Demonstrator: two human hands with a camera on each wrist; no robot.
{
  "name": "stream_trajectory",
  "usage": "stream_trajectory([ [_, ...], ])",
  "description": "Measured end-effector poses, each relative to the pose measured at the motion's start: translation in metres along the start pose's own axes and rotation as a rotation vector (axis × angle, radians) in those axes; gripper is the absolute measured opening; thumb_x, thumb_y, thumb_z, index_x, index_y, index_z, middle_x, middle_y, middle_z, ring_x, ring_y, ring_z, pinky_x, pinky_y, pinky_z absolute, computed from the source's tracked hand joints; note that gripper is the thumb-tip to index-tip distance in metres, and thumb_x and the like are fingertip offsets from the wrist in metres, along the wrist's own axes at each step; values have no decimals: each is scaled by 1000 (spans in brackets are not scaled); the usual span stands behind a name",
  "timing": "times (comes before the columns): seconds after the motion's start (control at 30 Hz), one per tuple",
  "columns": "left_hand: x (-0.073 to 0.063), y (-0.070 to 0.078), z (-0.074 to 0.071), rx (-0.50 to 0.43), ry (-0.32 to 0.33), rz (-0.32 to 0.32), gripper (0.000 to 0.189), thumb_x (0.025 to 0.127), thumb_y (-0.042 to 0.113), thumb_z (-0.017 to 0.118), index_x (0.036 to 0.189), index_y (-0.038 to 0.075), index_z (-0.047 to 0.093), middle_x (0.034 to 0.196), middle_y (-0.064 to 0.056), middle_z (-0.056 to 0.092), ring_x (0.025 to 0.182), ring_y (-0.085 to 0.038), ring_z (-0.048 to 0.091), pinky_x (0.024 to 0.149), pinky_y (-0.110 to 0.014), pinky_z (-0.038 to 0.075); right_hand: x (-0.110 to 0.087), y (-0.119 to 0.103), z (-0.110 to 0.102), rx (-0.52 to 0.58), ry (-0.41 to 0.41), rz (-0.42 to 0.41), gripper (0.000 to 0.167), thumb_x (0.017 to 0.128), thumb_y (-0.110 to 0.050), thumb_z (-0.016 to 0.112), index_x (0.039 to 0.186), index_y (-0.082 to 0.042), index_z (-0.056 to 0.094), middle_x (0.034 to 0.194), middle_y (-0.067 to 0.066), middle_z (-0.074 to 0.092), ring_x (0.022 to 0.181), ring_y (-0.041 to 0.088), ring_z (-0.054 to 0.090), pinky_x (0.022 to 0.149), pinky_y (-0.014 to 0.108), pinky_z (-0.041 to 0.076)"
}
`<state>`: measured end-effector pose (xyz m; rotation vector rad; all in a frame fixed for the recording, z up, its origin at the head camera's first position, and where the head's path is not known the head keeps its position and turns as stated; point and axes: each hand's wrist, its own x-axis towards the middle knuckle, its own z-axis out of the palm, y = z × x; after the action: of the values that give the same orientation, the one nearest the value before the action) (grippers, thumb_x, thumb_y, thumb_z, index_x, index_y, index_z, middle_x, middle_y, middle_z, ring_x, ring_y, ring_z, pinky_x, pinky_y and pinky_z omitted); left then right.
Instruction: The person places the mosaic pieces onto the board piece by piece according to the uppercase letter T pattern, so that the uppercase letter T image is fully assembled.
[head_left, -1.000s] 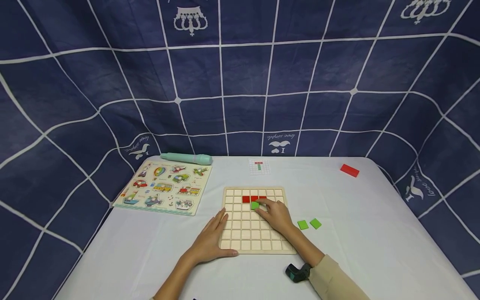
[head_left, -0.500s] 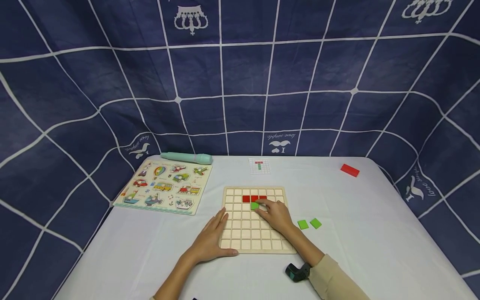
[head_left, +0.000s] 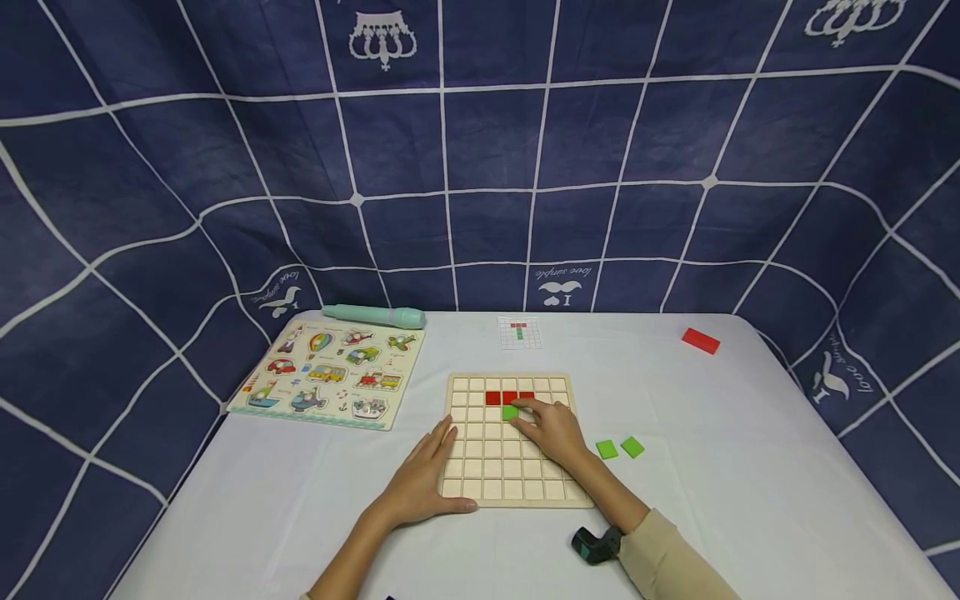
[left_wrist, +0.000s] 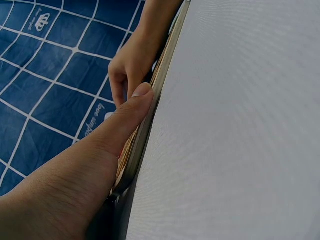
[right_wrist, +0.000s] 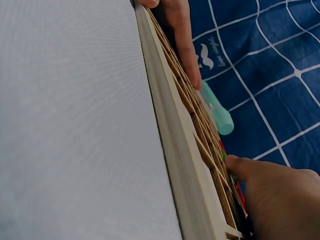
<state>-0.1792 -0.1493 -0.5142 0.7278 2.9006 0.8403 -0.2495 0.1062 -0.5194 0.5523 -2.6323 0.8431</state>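
A light wooden grid board (head_left: 491,467) lies in the middle of the table. Three red square tiles (head_left: 492,398) form a row in its upper part. Directly below the middle one is a green square tile (head_left: 510,412), which my right hand (head_left: 551,429) pinches between thumb and index finger. My left hand (head_left: 420,479) rests at the board's lower left corner, its fingers along the left side and its thumb on the front edge. In the left wrist view the left thumb (left_wrist: 122,120) lies against the board's edge. Two loose green tiles (head_left: 619,448) lie right of the board.
A card (head_left: 518,333) with a red and green T pattern lies behind the board. A vehicle picture puzzle (head_left: 326,375) and a mint-green pen-shaped object (head_left: 375,316) are at the back left. A red block (head_left: 701,340) lies at the back right. A blue curtain (head_left: 487,150) hangs behind.
The green tile under my right fingers has settled slightly, from a little tilted to flat in line with the grid. Both hands stay in place.
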Motion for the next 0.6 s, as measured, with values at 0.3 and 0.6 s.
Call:
stream_trajectory([
  [0.3, 0, 1, -1, 1, -8, -5, 119, 62, 74, 64, 146, 1, 21, 154, -8, 6, 139, -24, 10, 108, -47, 19, 0, 0, 0, -1, 15, -10, 33, 80, -37, 71, 106, -16, 70, 43, -14, 29, 42, 4, 23, 50, 23, 28],
  [0.6, 0, 0, -1, -8, -5, 1, 119, 62, 74, 64, 145, 0, 22, 154, -9, 8, 138, -27, 12, 107, -48, 21, -5, 0, -4, 4, 35, -11, 32, 79, -38, 71, 105, -19, 70, 44, -15, 29, 43, 3, 23, 53, 27, 38],
])
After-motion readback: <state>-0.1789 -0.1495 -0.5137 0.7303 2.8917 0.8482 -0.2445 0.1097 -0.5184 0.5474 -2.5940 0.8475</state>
